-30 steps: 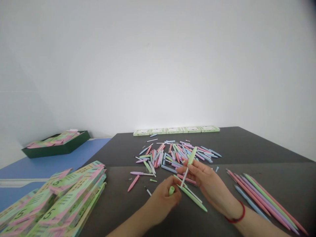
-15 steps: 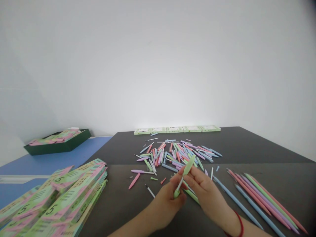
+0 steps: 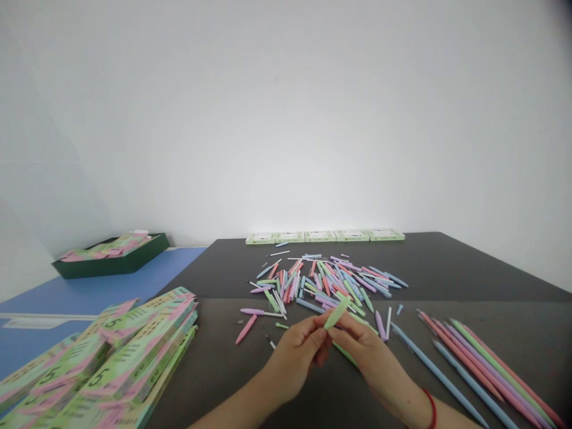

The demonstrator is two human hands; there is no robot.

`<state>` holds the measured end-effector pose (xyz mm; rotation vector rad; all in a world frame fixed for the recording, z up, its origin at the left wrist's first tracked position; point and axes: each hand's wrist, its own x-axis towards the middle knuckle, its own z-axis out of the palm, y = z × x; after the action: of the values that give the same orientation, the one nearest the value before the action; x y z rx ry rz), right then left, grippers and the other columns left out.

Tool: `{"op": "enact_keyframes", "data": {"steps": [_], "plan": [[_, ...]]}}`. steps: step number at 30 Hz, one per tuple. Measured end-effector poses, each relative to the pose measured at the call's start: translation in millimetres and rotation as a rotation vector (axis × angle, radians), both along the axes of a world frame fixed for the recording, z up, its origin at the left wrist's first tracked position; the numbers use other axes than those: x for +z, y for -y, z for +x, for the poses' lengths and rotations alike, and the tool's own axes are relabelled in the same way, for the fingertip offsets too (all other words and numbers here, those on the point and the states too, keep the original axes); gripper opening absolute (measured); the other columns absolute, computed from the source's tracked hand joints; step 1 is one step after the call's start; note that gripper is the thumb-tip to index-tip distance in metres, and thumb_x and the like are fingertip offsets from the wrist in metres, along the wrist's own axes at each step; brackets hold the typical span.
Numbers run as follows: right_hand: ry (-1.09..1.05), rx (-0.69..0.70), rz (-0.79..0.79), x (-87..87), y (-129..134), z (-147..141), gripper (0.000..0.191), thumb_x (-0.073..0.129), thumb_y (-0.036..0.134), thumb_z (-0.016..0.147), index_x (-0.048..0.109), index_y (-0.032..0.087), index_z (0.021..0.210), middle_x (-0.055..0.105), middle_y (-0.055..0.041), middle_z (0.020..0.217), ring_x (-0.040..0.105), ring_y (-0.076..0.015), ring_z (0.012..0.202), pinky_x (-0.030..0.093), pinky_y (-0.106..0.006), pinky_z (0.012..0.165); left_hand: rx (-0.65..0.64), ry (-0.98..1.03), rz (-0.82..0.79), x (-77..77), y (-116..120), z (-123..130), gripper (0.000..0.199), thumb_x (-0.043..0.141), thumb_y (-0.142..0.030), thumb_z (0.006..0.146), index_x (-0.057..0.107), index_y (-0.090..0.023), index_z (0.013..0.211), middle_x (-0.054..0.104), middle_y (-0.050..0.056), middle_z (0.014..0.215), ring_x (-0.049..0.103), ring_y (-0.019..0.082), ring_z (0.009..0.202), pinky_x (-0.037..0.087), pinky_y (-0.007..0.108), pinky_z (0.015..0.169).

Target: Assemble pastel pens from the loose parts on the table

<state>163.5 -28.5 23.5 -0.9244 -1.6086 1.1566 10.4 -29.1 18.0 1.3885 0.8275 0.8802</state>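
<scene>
My left hand [image 3: 295, 353] and my right hand [image 3: 370, 350] meet over the near part of the dark table, both closed in a pinch. Between their fingertips is a light green pen part [image 3: 338, 311], tilted with its tapered end up and away from me. Its lower end is hidden by my fingers. A red string circles my right wrist. Just beyond my hands lies a loose heap of pastel pen parts [image 3: 328, 280]. Under my right hand another green piece [image 3: 345, 353] shows. A pink pen part [image 3: 246, 329] lies left of my hands.
Several long pastel pens [image 3: 491, 363] lie side by side at right, with a blue pen [image 3: 440, 372] nearer my hand. Printed packets [image 3: 111, 357] are stacked at left. A dark green tray [image 3: 111, 265] of packets sits on a blue surface. Flat boxes [image 3: 319, 236] line the back edge.
My hands have drawn closer together. The white refill and lower green piece seen between them before are now hidden, and the upper green part sits lower. The view has shifted slightly.
</scene>
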Motion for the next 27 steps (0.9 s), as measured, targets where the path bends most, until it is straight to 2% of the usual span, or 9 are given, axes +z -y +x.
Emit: {"op": "enact_keyframes", "data": {"steps": [2, 4, 8, 11, 15, 18, 20, 24, 27], "plan": [[0.039, -0.01, 0.041, -1.4, -1.7, 3.1, 0.022, 0.05, 0.035, 0.086, 0.065, 0.019, 0.081, 0.064, -0.0043, 0.088, 0.057, -0.0217, 0.09, 0.042, -0.032, 0.083, -0.019, 0.046, -0.038, 0.4, -1.6, 0.4, 0.037, 0.051, -0.045, 0.085, 0.059, -0.014, 0.103, 0.039, -0.008, 0.053, 0.026, 0.006, 0.041, 0.018, 0.02, 0.04], [0.044, -0.05, 0.064, -3.6, -3.5, 5.3, 0.034, 0.043, 0.041, 0.09, 0.062, 0.019, 0.072, 0.061, -0.0031, 0.078, 0.056, -0.0198, 0.08, 0.043, -0.031, 0.078, -0.049, 0.069, -0.059, 1.9, -1.6, 0.5, 0.039, 0.054, -0.047, 0.083, 0.06, -0.013, 0.102, 0.039, -0.008, 0.052, 0.025, 0.005, 0.039, 0.016, 0.019, 0.038], [0.049, -0.121, 0.073, -5.7, -4.6, 5.0, 0.047, 0.033, 0.046, 0.093, 0.054, 0.019, 0.061, 0.054, -0.0007, 0.065, 0.052, -0.0166, 0.065, 0.042, -0.028, 0.067, -0.093, 0.071, -0.045, 4.3, 0.3, 0.2, 0.038, 0.053, -0.047, 0.084, 0.06, -0.013, 0.099, 0.039, -0.009, 0.05, 0.024, 0.004, 0.036, 0.016, 0.019, 0.036], [0.058, -0.137, 0.123, -4.2, -1.2, 2.5, 0.039, 0.04, 0.044, 0.091, 0.06, 0.019, 0.069, 0.055, -0.001, 0.068, 0.053, -0.0174, 0.069, 0.043, -0.028, 0.067, -0.076, 0.064, -0.051, 3.7, 2.0, 1.3, 0.04, 0.051, -0.048, 0.085, 0.059, -0.014, 0.104, 0.043, -0.008, 0.053, 0.026, 0.004, 0.037, 0.018, 0.018, 0.036], [0.067, -0.149, 0.172, -2.9, 5.8, -1.6, 0.028, 0.046, 0.038, 0.089, 0.066, 0.02, 0.084, 0.061, -0.0045, 0.084, 0.056, -0.0199, 0.081, 0.044, -0.03, 0.076, -0.022, 0.063, -0.075, 0.7, 4.8, 5.6, 0.042, 0.05, -0.051, 0.085, 0.059, -0.014, 0.103, 0.043, -0.008, 0.052, 0.026, 0.004, 0.037, 0.017, 0.018, 0.036], [0.09, -0.145, 0.176, -3.2, 6.6, -3.9, 0.026, 0.048, 0.035, 0.088, 0.066, 0.019, 0.079, 0.06, -0.0041, 0.078, 0.055, -0.02, 0.079, 0.044, -0.03, 0.076, 0.002, 0.068, -0.09, -1.7, 4.2, 5.9, 0.038, 0.049, -0.05, 0.085, 0.058, -0.014, 0.093, 0.041, -0.009, 0.049, 0.024, 0.004, 0.036, 0.015, 0.018, 0.036], [0.083, -0.11, 0.117, -2.6, 2.2, -2.6, 0.022, 0.051, 0.035, 0.087, 0.065, 0.019, 0.083, 0.056, -0.0021, 0.072, 0.054, -0.0187, 0.074, 0.044, -0.029, 0.071, 0.003, 0.056, -0.076, -2.3, 1.1, 2.5, 0.036, 0.048, -0.05, 0.085, 0.056, -0.015, 0.083, 0.04, -0.008, 0.048, 0.023, 0.005, 0.036, 0.014, 0.019, 0.035], [0.018, 0.035, -0.002, 7.1, -13.5, 13.1, 0.032, 0.057, 0.037, 0.082, 0.054, 0.02, 0.109, 0.05, 0.0038, 0.066, 0.049, -0.0142, 0.061, 0.041, -0.024, 0.055, 0.016, -0.107, 0.081, 1.5, -7.8, -10.0, 0.033, 0.044, -0.044, 0.088, 0.051, -0.016, 0.07, 0.041, -0.007, 0.05, 0.027, 0.006, 0.04, 0.02, 0.02, 0.04], [0.282, 0.067, 0.141, 21.4, -21.1, 30.8, 0.018, 0.059, 0.032, 0.081, 0.058, 0.021, 0.096, 0.053, 0.0034, 0.067, 0.049, -0.0137, 0.062, 0.038, -0.023, 0.056, 0.044, -0.379, 0.302, 8.9, -9.4, -17.9, 0.029, 0.042, -0.035, 0.091, 0.054, -0.016, 0.073, 0.045, -0.006, 0.056, 0.039, 0.009, 0.049, 0.028, 0.02, 0.049]]}}
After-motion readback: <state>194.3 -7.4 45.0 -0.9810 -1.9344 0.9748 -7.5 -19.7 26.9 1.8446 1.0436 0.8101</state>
